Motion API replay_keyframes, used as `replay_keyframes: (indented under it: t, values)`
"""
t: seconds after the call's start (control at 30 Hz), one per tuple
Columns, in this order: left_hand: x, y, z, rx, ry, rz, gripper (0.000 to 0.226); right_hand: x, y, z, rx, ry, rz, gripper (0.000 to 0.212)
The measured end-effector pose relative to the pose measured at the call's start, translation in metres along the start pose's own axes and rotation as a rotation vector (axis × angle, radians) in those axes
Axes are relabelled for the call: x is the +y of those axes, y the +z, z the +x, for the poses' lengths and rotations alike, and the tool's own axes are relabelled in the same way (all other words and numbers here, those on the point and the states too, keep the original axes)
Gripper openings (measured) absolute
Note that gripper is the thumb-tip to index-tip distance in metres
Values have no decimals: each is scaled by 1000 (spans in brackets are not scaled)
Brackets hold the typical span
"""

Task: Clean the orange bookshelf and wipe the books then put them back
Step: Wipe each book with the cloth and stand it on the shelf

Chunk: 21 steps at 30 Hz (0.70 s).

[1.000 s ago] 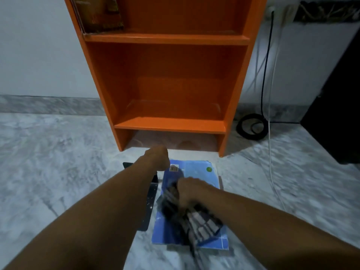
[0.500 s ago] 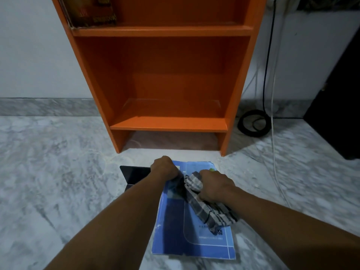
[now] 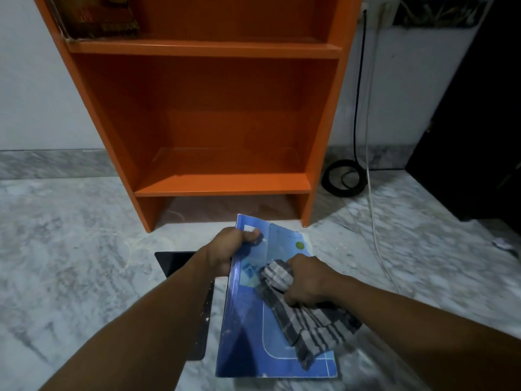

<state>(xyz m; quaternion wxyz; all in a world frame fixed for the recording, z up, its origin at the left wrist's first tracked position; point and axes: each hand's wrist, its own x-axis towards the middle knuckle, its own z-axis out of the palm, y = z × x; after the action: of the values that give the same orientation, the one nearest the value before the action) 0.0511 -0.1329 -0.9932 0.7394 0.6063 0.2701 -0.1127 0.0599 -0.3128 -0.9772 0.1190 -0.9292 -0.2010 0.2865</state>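
A blue book [image 3: 248,328] lies in front of the orange bookshelf [image 3: 225,108], its far left edge tilted up off the floor. My left hand [image 3: 225,249] grips that far left corner, thumb on the cover. My right hand [image 3: 307,280] is shut on a grey striped cloth [image 3: 307,325] that rests on the cover's right half. A dark flat book [image 3: 180,262] lies on the floor under my left forearm, partly hidden. The bookshelf's lower two shelves are bare; another book [image 3: 98,18] stands on the upper shelf at the left.
Marble floor [image 3: 70,263] all around. A coiled black cable [image 3: 342,179] and a white cable [image 3: 375,221] lie right of the bookshelf. A black cabinet [image 3: 473,136] stands at the far right against the white wall.
My left hand has moved onto the blue book's far left corner and lifted that edge. My right hand with the cloth has slid across the cover to its right side.
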Motion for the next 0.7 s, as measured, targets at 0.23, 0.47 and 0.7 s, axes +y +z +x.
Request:
replay_keyframes:
  t: [0.23,0.47,0.7]
  values:
    - [47,0,-19,-115,128,21,26,-11,-86,-63,209,-205,297,23]
    - [109,8,-58,-92,269,-110,35,-47,-198,-59,799,-334,-7,22]
    - [141,8,-81,-35,412,-187,43,-67,-129,-29,981,-485,-57,21]
